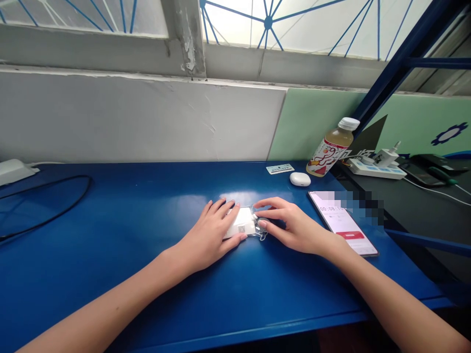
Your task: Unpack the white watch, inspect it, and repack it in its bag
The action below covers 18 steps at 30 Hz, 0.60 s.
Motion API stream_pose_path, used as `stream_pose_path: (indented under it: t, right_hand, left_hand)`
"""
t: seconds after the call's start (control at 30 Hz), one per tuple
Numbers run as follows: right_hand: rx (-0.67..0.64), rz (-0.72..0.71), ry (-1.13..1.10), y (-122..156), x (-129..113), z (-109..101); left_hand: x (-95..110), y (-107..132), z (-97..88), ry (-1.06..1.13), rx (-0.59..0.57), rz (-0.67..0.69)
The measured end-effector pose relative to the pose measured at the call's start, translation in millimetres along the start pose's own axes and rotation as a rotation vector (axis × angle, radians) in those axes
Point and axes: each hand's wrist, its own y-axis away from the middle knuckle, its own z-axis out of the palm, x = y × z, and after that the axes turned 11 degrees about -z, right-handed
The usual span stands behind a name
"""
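On the blue table lies a white card in a clear card holder (242,221), with a small printed code near its lower edge. My left hand (209,230) rests flat over the holder's left side, fingers stretched out, thumb along the near edge. At the right end, the bent fingers and thumb of my right hand (285,223) close on the holder's clear edge. A small grey rounded piece, partly hidden, sits by that thumb. A short ball chain (263,236) hangs out just below it.
Right of my hands lie a phone (344,223) showing a timer, a white earbud case (300,179) and a small printed card (280,169). A drink bottle (329,149) leans behind them. A power strip (377,167) is farther right; a black cable (79,206) loops at left.
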Motion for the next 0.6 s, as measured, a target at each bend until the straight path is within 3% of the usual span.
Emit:
stream_pose_path:
  t: [0.27,0.6]
  right_hand:
    - [-0.056,-0.038,0.004,0,0,-1]
    - [-0.032,-0.156,0.222,-1,-11,6]
  left_hand:
    - [1,0,-0.1,-0.015,-0.014,-0.018]
    - [4,0,0.4,-0.046,-0.016,0.002]
